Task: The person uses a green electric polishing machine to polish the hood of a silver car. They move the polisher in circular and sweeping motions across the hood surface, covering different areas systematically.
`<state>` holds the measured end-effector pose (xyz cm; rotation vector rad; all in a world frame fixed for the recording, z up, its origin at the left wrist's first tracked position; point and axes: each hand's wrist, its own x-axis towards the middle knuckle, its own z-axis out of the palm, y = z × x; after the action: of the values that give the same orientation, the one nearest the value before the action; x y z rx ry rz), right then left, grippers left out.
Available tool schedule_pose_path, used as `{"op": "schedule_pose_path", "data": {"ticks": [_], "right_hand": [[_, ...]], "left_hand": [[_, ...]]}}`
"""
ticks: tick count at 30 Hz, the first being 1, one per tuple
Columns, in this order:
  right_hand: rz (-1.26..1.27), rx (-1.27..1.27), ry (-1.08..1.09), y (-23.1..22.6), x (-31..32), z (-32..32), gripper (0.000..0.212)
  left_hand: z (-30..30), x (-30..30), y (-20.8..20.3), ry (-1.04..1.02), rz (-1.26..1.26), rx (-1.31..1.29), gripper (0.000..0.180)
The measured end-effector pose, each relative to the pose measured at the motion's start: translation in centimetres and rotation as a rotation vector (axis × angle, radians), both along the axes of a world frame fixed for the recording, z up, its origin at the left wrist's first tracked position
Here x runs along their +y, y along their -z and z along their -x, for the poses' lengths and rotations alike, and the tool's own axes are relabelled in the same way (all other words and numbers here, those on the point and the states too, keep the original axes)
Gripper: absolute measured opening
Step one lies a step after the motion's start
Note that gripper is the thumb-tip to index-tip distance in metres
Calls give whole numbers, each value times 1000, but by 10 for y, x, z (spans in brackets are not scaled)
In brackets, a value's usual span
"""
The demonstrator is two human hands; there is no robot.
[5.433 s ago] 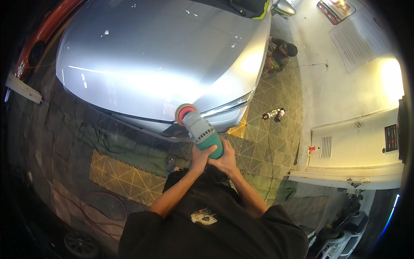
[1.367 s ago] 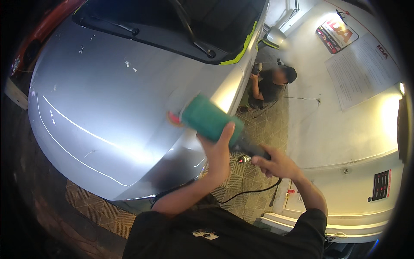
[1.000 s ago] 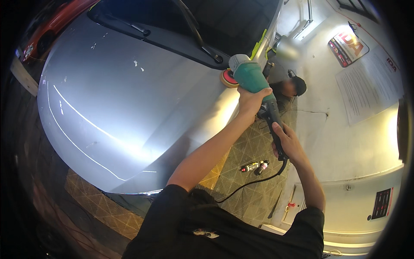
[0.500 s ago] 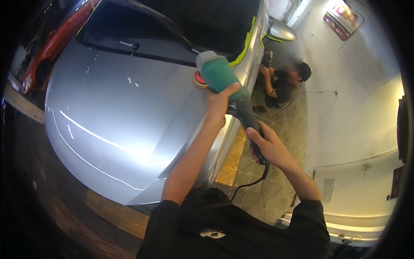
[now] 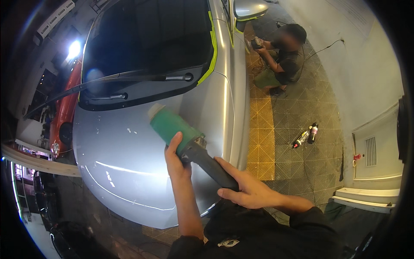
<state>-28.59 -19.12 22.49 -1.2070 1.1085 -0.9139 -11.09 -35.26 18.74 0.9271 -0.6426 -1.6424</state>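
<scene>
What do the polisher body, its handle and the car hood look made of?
Polisher body: matte green, likely moulded plastic; no glare. Handle, gripped by the right hand: dark grey, dull, probably plastic or rubber; can't tell which. Left hand steadies the head. Car hood: glossy silver painted panel, probably metal; it mirrors light streaks.

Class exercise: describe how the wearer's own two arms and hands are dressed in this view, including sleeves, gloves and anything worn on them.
Both hands are bare, with no gloves. The left hand leads to an uncovered forearm. The right hand runs into a short black sleeve of a black top. No watch, ring or wristband shows on either.
</scene>
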Motion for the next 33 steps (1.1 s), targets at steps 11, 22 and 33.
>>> {"op": "schedule_pose_path", "data": {"ticks": [11,22,33], "right_hand": [[33,-6,307,-9,-12,68,78],[-89,210,2,-32,-19,106,82],[-139,402,-591,-32,-16,128,90]], "left_hand": [[123,-47,-6,207,83,37,47],[100,8,9,-107,-31,104,84],[73,138,0,-532,-190,188,60]]}}
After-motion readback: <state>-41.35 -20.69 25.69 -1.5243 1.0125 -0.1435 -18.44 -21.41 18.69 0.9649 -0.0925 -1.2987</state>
